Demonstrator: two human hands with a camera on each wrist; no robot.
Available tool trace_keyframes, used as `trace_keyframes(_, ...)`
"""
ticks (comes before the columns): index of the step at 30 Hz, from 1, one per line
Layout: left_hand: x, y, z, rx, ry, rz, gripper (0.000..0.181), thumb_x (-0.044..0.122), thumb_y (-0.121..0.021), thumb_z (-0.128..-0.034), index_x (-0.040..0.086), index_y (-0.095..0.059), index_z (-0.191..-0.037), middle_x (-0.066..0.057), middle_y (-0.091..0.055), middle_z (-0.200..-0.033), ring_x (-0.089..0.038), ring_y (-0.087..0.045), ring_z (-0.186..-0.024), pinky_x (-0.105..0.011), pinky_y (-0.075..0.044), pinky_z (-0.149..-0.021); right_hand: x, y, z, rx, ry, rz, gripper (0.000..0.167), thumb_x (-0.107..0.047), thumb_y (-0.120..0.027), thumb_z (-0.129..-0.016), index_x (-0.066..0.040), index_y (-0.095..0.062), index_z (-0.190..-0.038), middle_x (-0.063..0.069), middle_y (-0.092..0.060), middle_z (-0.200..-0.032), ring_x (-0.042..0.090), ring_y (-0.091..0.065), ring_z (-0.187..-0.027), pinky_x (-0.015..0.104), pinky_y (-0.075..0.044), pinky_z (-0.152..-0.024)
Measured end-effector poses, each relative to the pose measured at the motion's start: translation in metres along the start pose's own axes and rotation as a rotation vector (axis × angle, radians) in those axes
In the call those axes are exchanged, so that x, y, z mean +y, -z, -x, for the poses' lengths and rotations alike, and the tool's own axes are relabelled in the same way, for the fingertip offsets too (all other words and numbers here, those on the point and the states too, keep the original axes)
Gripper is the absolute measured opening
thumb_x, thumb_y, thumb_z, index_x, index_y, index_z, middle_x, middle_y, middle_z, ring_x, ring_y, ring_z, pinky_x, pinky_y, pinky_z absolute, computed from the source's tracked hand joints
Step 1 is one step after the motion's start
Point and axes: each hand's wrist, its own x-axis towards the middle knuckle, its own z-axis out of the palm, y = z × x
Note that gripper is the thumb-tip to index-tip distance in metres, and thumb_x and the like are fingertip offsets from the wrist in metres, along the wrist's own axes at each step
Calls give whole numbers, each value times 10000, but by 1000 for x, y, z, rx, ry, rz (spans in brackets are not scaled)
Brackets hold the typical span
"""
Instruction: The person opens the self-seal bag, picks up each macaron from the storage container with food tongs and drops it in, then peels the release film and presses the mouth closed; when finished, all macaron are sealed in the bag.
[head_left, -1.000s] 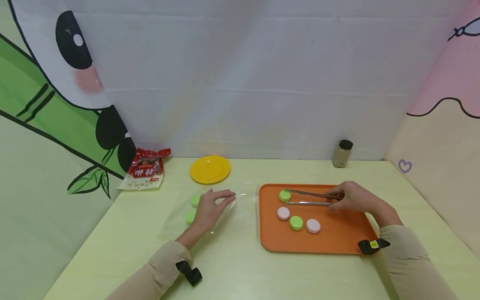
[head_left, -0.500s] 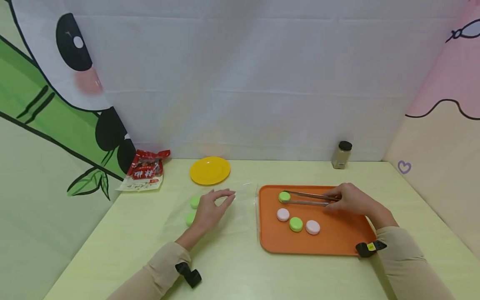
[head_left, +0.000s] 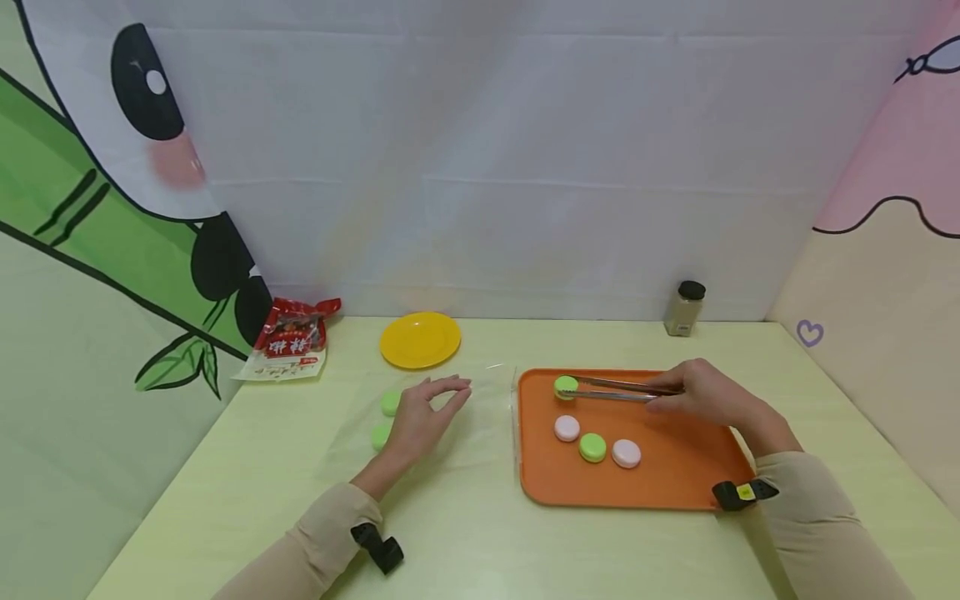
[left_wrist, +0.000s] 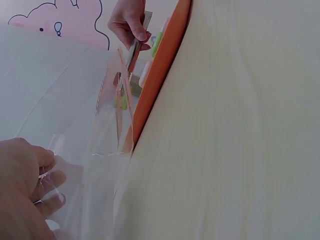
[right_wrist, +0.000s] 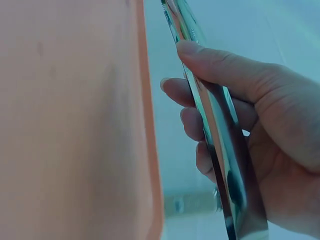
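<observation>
My right hand (head_left: 705, 393) grips metal tongs (right_wrist: 222, 130) above the orange tray (head_left: 667, 479). The tongs' tips stand at either side of a green macaron (head_left: 566, 387) near the tray's far left corner. Another green macaron (head_left: 592, 447) and two pale pink macarons, one on the left (head_left: 567, 428) and one on the right (head_left: 626, 453), lie on the tray. My left hand (head_left: 416, 421) pinches the edge of a clear plastic bag (left_wrist: 100, 135), its mouth facing the tray. Green macarons (head_left: 381, 436) show in the bag behind that hand, which partly hides them.
A yellow plate (head_left: 420, 340) stands behind the bag. At the back left a red and white food packet (head_left: 292, 340) leans near the wall. A small jar with a black lid (head_left: 684, 308) is at the back right, beyond the tray.
The tongs' arms have drawn closer together around the far green macaron, which sits slightly further left and back. The left hand has hardly moved.
</observation>
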Motion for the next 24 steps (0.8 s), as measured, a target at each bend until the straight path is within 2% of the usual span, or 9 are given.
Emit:
trace_keyframes(4, -1, 0, 0, -1, 14, -2, 219, 180, -755, -910, 27, -770, -1067, -56, -756, -1059, -265, -657, -1154, -573, -306, -1140, -22, -7, -8, -29, 65, 0, 326, -220, -771, -892, -35, -749, -1160, -1, -745, -1024, 91, -651, -836, 257, -550, -732)
trace_keyframes(7, -2, 0, 0, -1, 16, 8, 213, 184, -756, -910, 32, -775, -1059, -56, -757, -1053, -267, -656, -1155, -573, -300, -1143, -42, -18, -16, -72, 127, 16, 221, -229, -743, -920, -64, -767, -1065, -49, -716, -869, 51, -560, -698, 221, -478, -621)
trace_keyframes(12, -4, -1, 0, -1, 20, 28, 208, 195, -756, -911, 39, -779, -1047, -64, -754, -1066, -275, -647, -1171, -576, -283, -1150, -74, -35, -32, -111, 157, 14, 106, -220, -695, -963, -174, -778, -1009, -46, -677, -759, 56, -476, -598, 216, -400, -567)
trace_keyframes(15, -3, -1, 0, -3, 34, 40, 213, 200, -759, -908, 36, -779, -1043, -68, -750, -1082, -278, -641, -1181, -569, -275, -1157, -89, -45, -46, -109, 170, 51, 122, -211, -689, -967, -183, -784, -1038, -47, -707, -801, 51, -512, -608, 220, -428, -578)
trace_keyframes(20, -1, 0, -1, -9, 42, 52, 183, 197, -756, -911, 62, -787, -1031, -70, -747, -1092, -273, -638, -1186, -566, -267, -1162, -108, -61, -69, -88, 192, 109, 232, -217, -711, -948, -113, -761, -1149, -36, -735, -867, 68, -554, -574, 228, -443, -543)
trace_keyframes(24, -1, -1, -2, 2, 19, 55, 167, 174, -759, -906, 62, -788, -1026, -71, -750, -1079, -280, -640, -1182, -587, -270, -1152, -118, -73, -82, -21, 146, 151, 154, -232, -723, -938, -127, -784, -1033, -22, -701, -764, 96, -476, -515, 260, -352, -522)
